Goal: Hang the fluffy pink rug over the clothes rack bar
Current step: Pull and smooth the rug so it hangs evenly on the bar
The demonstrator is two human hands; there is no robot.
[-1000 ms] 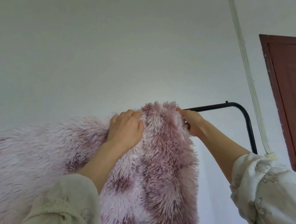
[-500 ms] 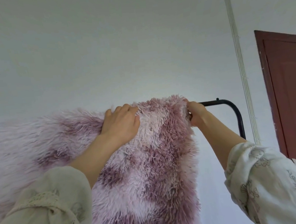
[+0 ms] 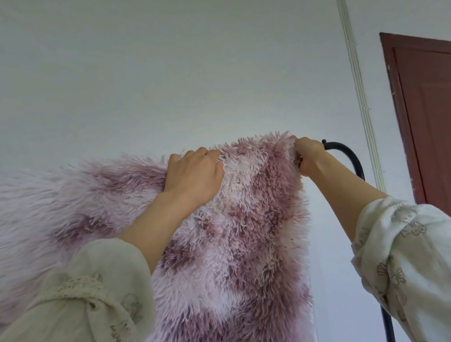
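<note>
The fluffy pink rug [image 3: 242,246], mottled pale and dark pink, drapes over the black clothes rack bar [image 3: 343,151] and hangs down toward me. Only the bar's curved right end shows; the rest is hidden under the rug. My left hand [image 3: 194,176] lies on the rug's top fold with its fingers curled over the ridge, gripping the pile. At the rug's right edge, my right hand [image 3: 308,157] pinches the fur right beside the bare bar end.
A white wall fills the background. A white cable conduit [image 3: 355,75] runs down the wall right of the rack. A dark red door [image 3: 440,122] stands at the far right. The rack's black upright [image 3: 389,328] shows low at the right.
Both hands have slid right along the bar with the rug's edge, so less bare bar shows at the right end. The view has shifted slightly.
</note>
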